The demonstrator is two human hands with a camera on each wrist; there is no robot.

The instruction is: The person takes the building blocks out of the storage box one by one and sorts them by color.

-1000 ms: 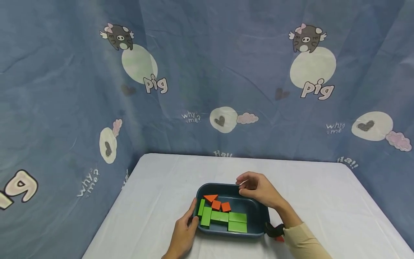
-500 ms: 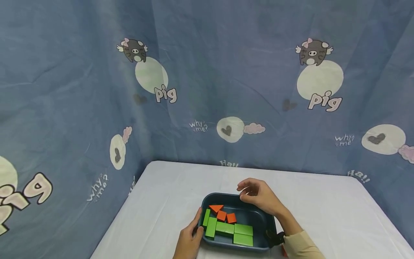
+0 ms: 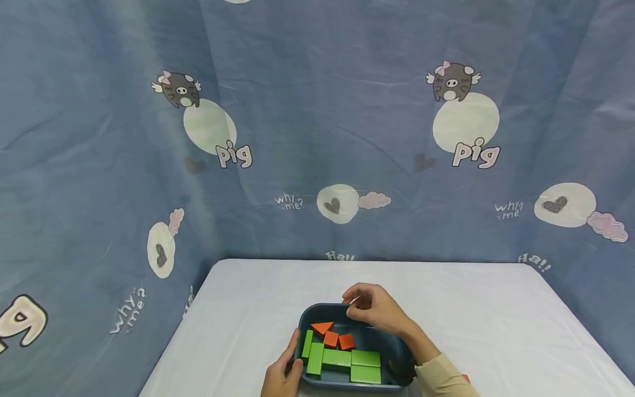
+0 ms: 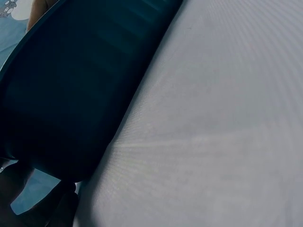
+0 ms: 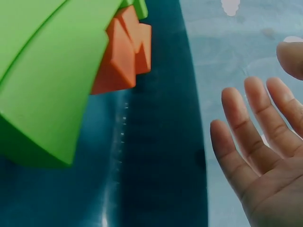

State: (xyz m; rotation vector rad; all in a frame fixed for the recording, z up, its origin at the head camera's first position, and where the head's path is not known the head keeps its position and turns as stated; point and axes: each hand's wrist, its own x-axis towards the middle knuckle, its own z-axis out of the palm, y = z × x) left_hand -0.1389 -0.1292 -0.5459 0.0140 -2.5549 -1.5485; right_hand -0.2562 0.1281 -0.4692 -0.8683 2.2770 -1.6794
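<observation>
In the head view a dark blue tray [image 3: 337, 386] lies on the white table. My left hand [image 3: 280, 379] touches its left end, index finger straight along the outer wall and thumb at the near left corner. In the left wrist view its dark fingertips [image 4: 70, 187] meet the tray's outer wall [image 4: 71, 94]. My right hand [image 3: 374, 309] hovers over the tray's far rim, holding nothing; in the right wrist view its fingers are spread and loosely bent. Several green blocks [image 3: 337, 359] lie in the tray's near left part. Behind them are an orange triangular block [image 3: 322, 327] and two orange blocks [image 3: 346, 342].
A red piece [image 3: 466, 378] peeks out on the table right of the right sleeve [image 3: 444, 377], mostly hidden. White tabletop [image 3: 238, 309] surrounds the tray. A blue patterned curtain [image 3: 278, 110] hangs behind the table and on the left.
My right hand has shifted slightly left along the tray's far rim. The head view has tilted and swung a little. The left hand stays against the tray, and the blocks keep their arrangement.
</observation>
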